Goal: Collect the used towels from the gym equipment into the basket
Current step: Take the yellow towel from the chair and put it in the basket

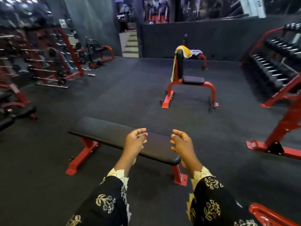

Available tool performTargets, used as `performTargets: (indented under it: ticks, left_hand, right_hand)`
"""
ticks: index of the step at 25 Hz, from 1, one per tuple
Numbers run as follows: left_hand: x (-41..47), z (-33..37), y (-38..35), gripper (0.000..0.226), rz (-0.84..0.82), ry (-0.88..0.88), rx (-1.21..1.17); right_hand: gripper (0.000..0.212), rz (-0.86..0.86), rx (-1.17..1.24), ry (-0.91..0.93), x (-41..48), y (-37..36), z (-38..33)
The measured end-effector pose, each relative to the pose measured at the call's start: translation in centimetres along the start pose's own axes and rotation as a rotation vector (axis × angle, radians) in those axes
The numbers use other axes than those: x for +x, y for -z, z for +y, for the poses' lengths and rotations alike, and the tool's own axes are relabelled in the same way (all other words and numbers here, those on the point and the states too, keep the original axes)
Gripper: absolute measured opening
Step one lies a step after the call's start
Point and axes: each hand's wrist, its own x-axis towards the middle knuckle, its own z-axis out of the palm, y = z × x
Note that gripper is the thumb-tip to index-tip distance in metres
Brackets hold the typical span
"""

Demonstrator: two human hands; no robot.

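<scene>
Hands are hovering, left hand (135, 141) and right hand (182, 144) with grip released, over a black padded worktop (105, 132); probably walking next to the yellow cloth towel (184, 52) draping a red seat (180, 67).

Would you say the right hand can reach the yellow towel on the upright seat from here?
Probably not: the right hand hovers over the flat bench, while the yellow towel hangs well beyond, across open floor.
</scene>
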Motion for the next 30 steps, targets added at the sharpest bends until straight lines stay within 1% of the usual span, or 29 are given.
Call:
performTargets:
  ticks: [4,10,13,15,19,22,25,30]
  left_hand:
    - [4.0,0.8,-4.5,0.021,-0.103,0.002,0.001]
    - [10.3,1.9,-17.4,0.025,-0.325,0.000,0.028]
    - [13.9,2.6,-23.1,0.023,-0.384,-0.011,0.035]
    - [17.7,3.6,-28.2,0.023,-0.415,-0.030,0.031]
    - [26.3,7.1,-39.4,0.024,-0.441,-0.044,0.001]
    - [31.7,9.2,-45.5,0.025,-0.454,-0.060,-0.011]
    - [38.1,10.4,-49.3,0.023,-0.418,-0.043,-0.005]
    - [50.7,11.6,-52.7,0.023,-0.300,-0.063,-0.001]
  right_hand:
    - [0.024,0.105,-0.027,0.020,3.1,3.1,-0.9]
    - [0.023,0.340,0.009,0.043,10.1,12.5,-2.2]
    - [0.022,0.383,0.023,0.047,14.8,16.3,-3.3]
    - [0.021,0.401,0.019,0.058,19.6,19.1,-4.7]
    - [0.020,0.419,-0.038,0.094,31.0,25.2,-8.7]
    - [0.020,0.401,-0.100,0.144,38.8,28.7,-11.8]
    - [0.020,0.359,-0.091,0.141,47.0,30.3,-13.7]
    - [0.019,0.257,-0.058,0.135,61.0,29.6,-14.7]
